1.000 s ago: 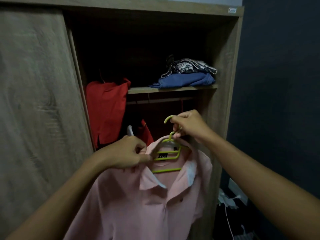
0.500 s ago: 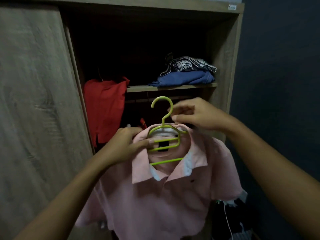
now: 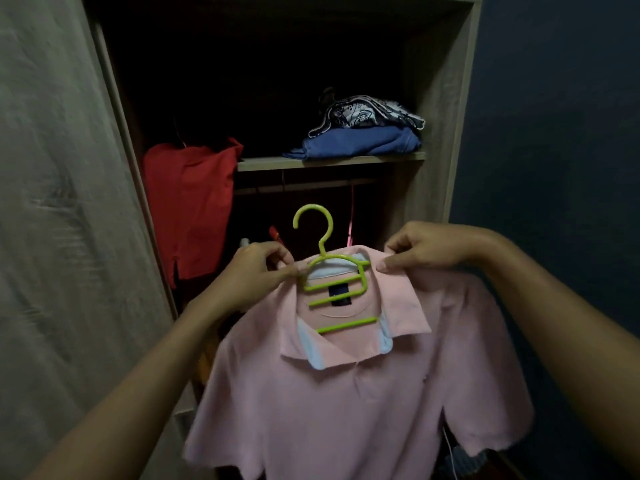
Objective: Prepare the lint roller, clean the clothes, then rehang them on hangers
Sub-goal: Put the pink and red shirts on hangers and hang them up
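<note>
In front of the open wardrobe (image 3: 446,98), your left grip (image 3: 256,271) pinches the pink shirt (image 3: 346,393) against the green hanger (image 3: 332,282) while your right grip (image 3: 426,251) pinches its collar (image 3: 401,306), probably to seat it squarely.

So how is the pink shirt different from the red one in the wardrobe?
The pink shirt is held in front of the wardrobe by the left hand and right hand; the red top hangs inside it, untouched. The pink shirt's green hanger shows plainly; the red top's hanger is hidden in the dark. Both are plain coloured tops.
</note>
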`<state>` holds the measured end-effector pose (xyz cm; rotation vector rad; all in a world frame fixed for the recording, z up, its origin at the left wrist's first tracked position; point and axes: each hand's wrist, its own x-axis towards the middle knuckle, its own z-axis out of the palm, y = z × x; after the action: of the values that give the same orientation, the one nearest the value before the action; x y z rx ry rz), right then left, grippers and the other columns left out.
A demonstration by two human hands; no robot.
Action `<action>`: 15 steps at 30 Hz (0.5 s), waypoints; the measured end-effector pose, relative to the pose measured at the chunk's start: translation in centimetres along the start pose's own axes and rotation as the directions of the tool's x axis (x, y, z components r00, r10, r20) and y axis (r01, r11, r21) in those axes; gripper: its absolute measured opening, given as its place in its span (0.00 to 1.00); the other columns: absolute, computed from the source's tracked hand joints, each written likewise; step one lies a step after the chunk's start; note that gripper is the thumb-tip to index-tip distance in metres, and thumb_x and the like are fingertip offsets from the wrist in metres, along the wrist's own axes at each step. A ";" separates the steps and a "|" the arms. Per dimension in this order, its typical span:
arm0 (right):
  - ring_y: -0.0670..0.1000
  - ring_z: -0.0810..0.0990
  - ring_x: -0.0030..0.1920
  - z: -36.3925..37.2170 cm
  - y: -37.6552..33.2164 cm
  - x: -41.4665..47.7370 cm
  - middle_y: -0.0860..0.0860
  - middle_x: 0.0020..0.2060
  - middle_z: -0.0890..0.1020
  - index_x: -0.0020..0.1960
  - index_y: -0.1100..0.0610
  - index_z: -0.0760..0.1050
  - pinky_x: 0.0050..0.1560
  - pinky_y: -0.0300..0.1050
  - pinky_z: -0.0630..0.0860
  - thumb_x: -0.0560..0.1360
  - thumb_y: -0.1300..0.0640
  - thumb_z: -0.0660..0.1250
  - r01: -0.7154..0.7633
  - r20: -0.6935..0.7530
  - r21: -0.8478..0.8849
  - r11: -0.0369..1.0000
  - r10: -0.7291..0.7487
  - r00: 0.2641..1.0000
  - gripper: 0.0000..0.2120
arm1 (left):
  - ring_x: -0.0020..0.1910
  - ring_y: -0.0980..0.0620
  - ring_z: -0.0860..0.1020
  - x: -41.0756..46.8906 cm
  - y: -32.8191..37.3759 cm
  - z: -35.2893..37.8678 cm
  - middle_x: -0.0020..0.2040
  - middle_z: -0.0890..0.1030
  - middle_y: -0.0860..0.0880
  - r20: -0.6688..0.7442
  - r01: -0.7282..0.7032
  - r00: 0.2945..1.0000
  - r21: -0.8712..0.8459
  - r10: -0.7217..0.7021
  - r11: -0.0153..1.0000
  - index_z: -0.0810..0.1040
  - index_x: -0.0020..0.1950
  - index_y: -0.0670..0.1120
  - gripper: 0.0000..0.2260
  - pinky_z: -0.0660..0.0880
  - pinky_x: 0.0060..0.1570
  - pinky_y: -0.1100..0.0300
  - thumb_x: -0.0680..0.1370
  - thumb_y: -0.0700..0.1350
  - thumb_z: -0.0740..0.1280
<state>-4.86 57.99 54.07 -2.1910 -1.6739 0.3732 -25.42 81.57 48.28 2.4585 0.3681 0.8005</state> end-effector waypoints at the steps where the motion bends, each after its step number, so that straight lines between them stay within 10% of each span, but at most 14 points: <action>1: 0.42 0.74 0.33 0.1 0.3 0.1 0.45 0.31 0.79 0.39 0.59 0.79 0.38 0.41 0.71 0.78 0.46 0.69 -0.032 -0.005 -0.029 0.999 0.032 0.999 0.17 | 0.36 0.51 0.81 0.3 -0.5 0.9 0.37 0.84 0.48 -0.013 0.024 1.000 0.002 -0.024 1.000 0.81 0.43 0.48 0.12 0.75 0.37 0.59 0.75 0.56 0.73; 10: 0.51 0.73 0.35 1.6 3.7 2.0 0.51 0.35 0.78 0.38 0.57 0.78 0.35 0.44 0.68 0.79 0.42 0.65 -0.305 -0.008 -0.221 0.926 0.311 0.950 0.20 | 0.36 0.53 0.79 3.7 -4.4 5.7 0.35 0.79 0.51 -0.133 0.158 0.979 -0.008 -0.158 0.987 0.78 0.49 0.45 0.14 0.77 0.44 0.56 0.77 0.56 0.70; 15: 0.52 0.78 0.40 3.9 6.0 5.5 0.57 0.45 0.83 0.50 0.61 0.81 0.43 0.46 0.73 0.79 0.40 0.63 -0.391 -0.015 -0.035 0.920 0.391 0.920 0.23 | 0.43 0.49 0.80 6.8 -6.3 7.5 0.39 0.79 0.50 -0.181 0.241 0.954 0.000 -0.237 0.971 0.74 0.54 0.45 0.17 0.79 0.49 0.49 0.77 0.58 0.69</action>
<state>0.15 62.39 48.00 -2.5509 -1.2361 0.4368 -16.11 86.52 42.75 2.3091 0.7301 0.9189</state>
